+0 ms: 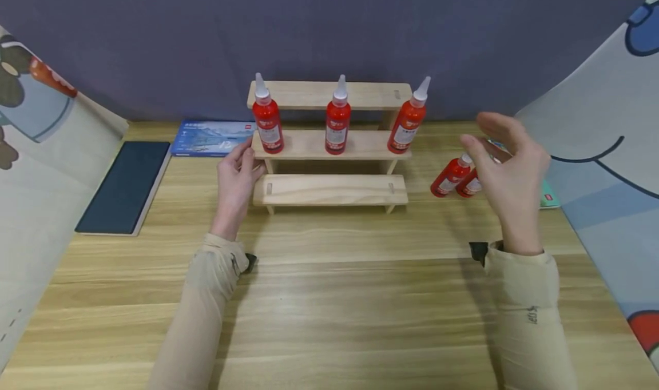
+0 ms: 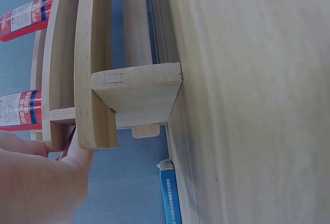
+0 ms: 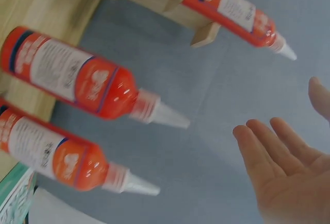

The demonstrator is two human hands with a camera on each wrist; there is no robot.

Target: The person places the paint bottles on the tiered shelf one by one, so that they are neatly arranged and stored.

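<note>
A three-step wooden rack stands near the back of the table. On its middle step are three red squeeze bottles with pale pointed nozzles: a left bottle, a middle bottle and a right bottle. My left hand holds the left end of that middle step, thumb and fingers around the wood in the left wrist view. My right hand is raised at the right, fingers spread from the thumb and holding nothing. Below and left of it stand two more red bottles, a nearer bottle and another bottle.
At the left lies a dark notebook. A blue box with a mountain picture is behind it, beside the rack. A green item shows partly behind my right hand. Grey-blue cloth rises behind the table, with printed panels at both sides.
</note>
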